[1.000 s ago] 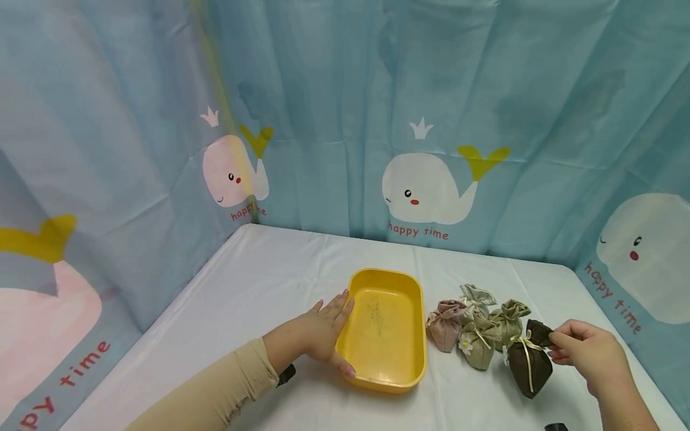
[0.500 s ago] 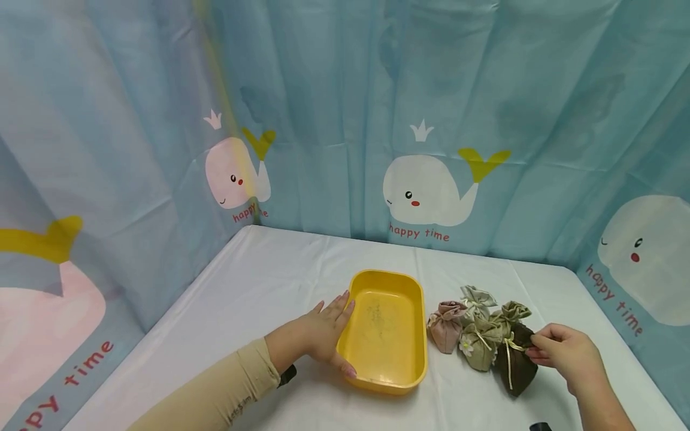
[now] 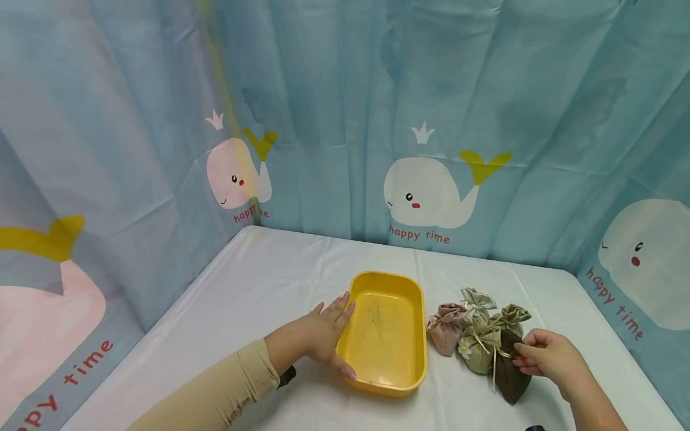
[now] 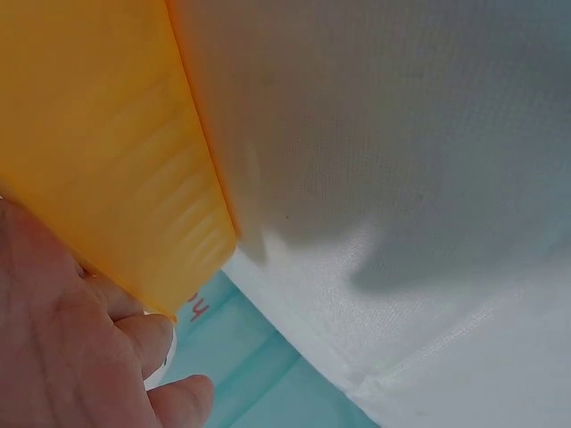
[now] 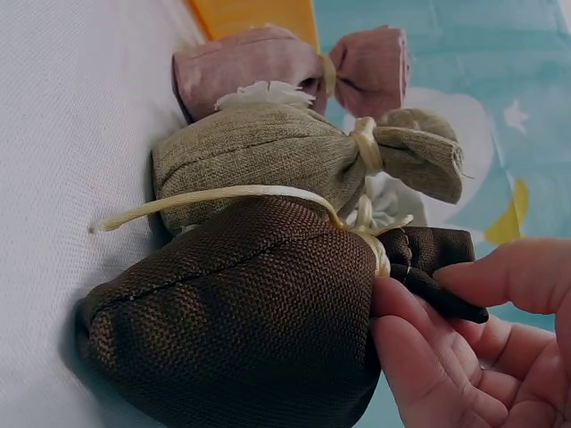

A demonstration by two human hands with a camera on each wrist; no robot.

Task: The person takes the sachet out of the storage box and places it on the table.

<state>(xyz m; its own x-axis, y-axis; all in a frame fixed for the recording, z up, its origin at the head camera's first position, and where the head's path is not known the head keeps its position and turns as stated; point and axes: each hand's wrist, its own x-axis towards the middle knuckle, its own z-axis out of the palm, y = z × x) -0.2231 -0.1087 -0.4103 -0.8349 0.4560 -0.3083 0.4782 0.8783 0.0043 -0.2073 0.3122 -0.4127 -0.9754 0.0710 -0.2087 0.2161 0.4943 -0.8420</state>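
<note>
In the head view my left hand (image 3: 323, 335) rests on the left rim of a yellow plastic tub (image 3: 383, 335), fingers spread and straight. The left wrist view shows that hand against the tub's outer wall (image 4: 107, 134). My right hand (image 3: 550, 359) pinches the gathered neck of a dark brown cloth sachet (image 3: 512, 377), tied with a cream cord. In the right wrist view thumb and fingers hold the brown sachet's (image 5: 241, 312) neck, its body low beside an olive sachet (image 5: 259, 156). A pink sachet (image 3: 446, 332), a pale grey sachet (image 3: 477, 299) and green ones cluster at its left.
A white cloth (image 3: 291, 269) covers the table. Blue curtains (image 3: 323, 120) with whale prints stand around its back and sides. A small black object (image 3: 535, 428) shows at the bottom edge, and another dark piece (image 3: 287, 376) sits under the left wrist.
My right hand has moved left with the brown sachet, bringing it up against the other sachets. The left hand and the tub stay in place.
</note>
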